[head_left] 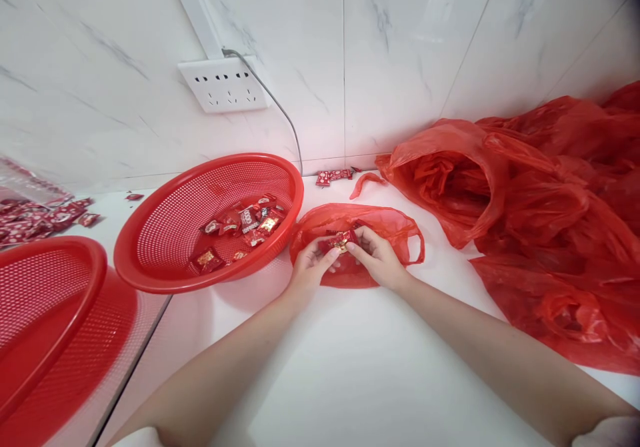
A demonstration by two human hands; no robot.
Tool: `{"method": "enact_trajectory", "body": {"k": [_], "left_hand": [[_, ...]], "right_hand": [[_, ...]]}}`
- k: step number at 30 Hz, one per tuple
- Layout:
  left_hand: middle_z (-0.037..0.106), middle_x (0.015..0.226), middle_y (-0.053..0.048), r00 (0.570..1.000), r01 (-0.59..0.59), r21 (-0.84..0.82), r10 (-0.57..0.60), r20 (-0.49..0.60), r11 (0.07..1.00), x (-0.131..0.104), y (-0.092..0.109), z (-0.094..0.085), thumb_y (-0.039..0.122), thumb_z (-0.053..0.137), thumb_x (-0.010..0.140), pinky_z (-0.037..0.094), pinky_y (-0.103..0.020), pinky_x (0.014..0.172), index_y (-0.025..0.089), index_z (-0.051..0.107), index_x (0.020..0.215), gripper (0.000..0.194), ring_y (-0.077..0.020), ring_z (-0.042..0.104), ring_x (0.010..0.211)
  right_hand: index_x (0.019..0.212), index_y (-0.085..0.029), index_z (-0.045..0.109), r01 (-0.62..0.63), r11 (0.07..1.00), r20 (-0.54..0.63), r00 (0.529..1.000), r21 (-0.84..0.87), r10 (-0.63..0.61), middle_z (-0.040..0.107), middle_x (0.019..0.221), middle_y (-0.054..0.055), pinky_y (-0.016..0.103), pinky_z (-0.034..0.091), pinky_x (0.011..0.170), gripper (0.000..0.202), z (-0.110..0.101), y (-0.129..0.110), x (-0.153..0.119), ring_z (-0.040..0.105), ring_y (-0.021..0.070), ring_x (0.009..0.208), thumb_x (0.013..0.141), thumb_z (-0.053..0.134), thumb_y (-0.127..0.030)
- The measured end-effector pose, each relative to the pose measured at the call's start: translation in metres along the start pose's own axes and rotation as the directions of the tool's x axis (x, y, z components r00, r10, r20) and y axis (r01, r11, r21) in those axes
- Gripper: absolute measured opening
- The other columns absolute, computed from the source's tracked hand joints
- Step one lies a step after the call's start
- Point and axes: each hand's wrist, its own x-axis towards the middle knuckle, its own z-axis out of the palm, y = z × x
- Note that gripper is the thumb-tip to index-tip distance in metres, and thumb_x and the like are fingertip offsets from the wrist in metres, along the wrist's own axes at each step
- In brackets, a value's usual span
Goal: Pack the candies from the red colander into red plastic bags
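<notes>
Between my two hands is a small red and gold wrapped candy (341, 240), held at both ends by thumbs and fingers. My left hand (311, 262) is closed on its left side, and my right hand (376, 255) grips its right side. Both hands are over a red plastic bag (395, 224) lying on the white table, its handle loop spread to the right. What lies inside the bag beneath my fingers is mostly hidden. Just left of the bag stands a red mesh basket (150, 234) with several wrapped candies (250, 220) in its bottom.
A second red basket (95, 267) stands at the lower left. Behind it lies a heap of red patterned packets (40, 220). A pile of red plastic bags (550, 200) fills the right side. Small packets (334, 176) lie by the wall, below a power strip (225, 86) with a grey cable (280, 107).
</notes>
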Motion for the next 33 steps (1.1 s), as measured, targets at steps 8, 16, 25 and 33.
{"method": "enact_trajectory", "body": {"k": [8, 16, 25, 33], "left_hand": [[0.044, 0.134, -0.012, 0.894, -0.329, 0.503, 0.435, -0.106, 0.799, -0.014, -0.003, 0.002, 0.025, 0.058, 0.086, 0.043, -0.037, 0.098, 0.022, 0.037, 0.137, 0.056, -0.0204, 0.051, 0.113], [0.048, 0.136, -0.014, 0.883, -0.4, 0.872, 0.374, 0.285, 0.281, -0.016, 0.018, 0.004, 0.011, 0.044, 0.087, 0.033, -0.043, 0.107, 0.018, 0.051, 0.126, 0.04, -0.026, 0.044, 0.127], [0.066, 0.1, -0.024, 1.0, 0.013, 0.963, 0.029, -0.005, -0.27, -0.027, 0.061, -0.005, 0.012, 0.036, 0.09, 0.047, -0.036, 0.067, 0.006, 0.06, 0.111, 0.032, -0.0341, 0.066, 0.089], [0.072, 0.076, -0.021, 0.998, -0.059, 0.984, -0.029, 0.055, -0.168, -0.042, 0.072, -0.01, -0.001, 0.045, 0.078, 0.041, -0.044, 0.083, 0.009, 0.072, 0.09, 0.031, -0.0332, 0.069, 0.082]], "right_hand": [[0.104, -0.021, 0.055, 0.034, 0.981, -0.204, 0.976, -0.19, -0.073, 0.062, 0.099, 0.006, 0.032, 0.05, 0.076, 0.019, 0.003, -0.001, -0.001, 0.06, 0.0182, 0.085, 0.09, 0.054, -0.033], [0.109, -0.021, 0.051, 0.175, 0.935, -0.356, 0.891, -0.307, -0.283, 0.056, 0.108, 0.009, 0.036, 0.05, 0.085, 0.019, 0.002, 0.001, 0.002, 0.058, 0.0199, 0.096, 0.091, 0.049, -0.025], [0.112, -0.02, 0.058, 0.518, 0.551, 0.428, 0.854, -0.654, -0.294, 0.061, 0.119, 0.011, 0.042, 0.041, 0.094, 0.028, 0.006, -0.014, -0.008, 0.054, 0.0259, 0.111, 0.09, 0.058, -0.037], [0.099, -0.018, 0.064, 0.572, 0.258, 0.531, 0.82, -0.779, -0.216, 0.067, 0.096, 0.009, 0.035, 0.044, 0.076, 0.034, 0.016, -0.021, -0.012, 0.059, 0.0221, 0.087, 0.098, 0.031, -0.012]]}}
